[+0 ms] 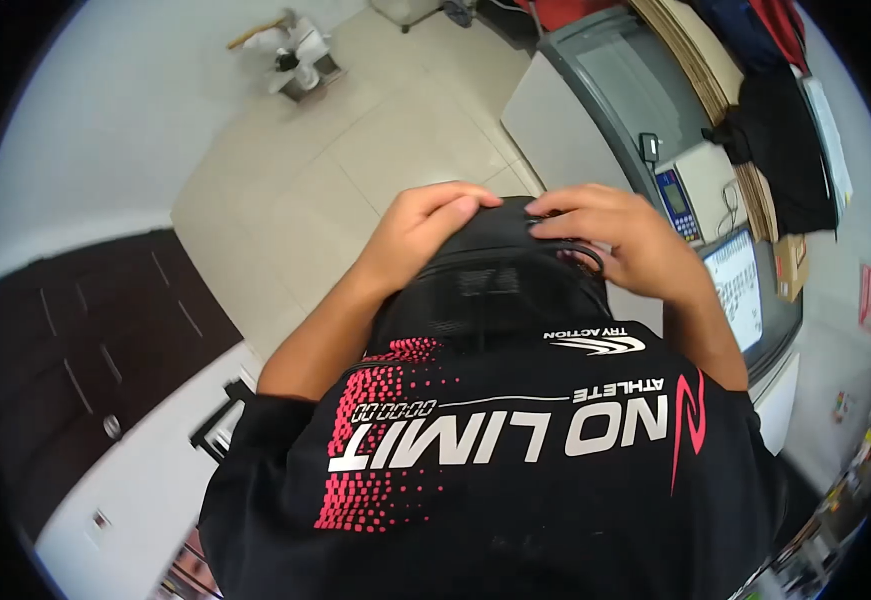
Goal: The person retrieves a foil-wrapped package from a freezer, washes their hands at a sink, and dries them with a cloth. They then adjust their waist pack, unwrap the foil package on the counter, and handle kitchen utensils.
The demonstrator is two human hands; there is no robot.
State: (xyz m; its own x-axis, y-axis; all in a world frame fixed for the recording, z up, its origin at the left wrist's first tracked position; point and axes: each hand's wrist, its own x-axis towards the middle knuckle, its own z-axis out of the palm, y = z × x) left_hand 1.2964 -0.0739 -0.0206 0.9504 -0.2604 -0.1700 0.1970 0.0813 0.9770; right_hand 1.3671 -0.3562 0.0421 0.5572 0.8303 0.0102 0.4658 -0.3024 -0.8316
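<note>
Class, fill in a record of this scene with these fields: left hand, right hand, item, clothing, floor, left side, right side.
Left hand: at the item's far edge
Right hand: beside the same edge, fingers bent
Item: black bag-like object; exact type unclear
Clothing: black shirt, white and pink print
Floor: pale tiles
Left side: dark door
Right side: blue keypad device

Free to pass ahead over the tiled floor [386, 140] and outward from the left hand [421, 230]. Tight on the other side — hemmed by the desk [566, 130] near the right hand [616, 230]. Blocked inward by the black bag [496, 285] — then the shirt [526, 515].
</note>
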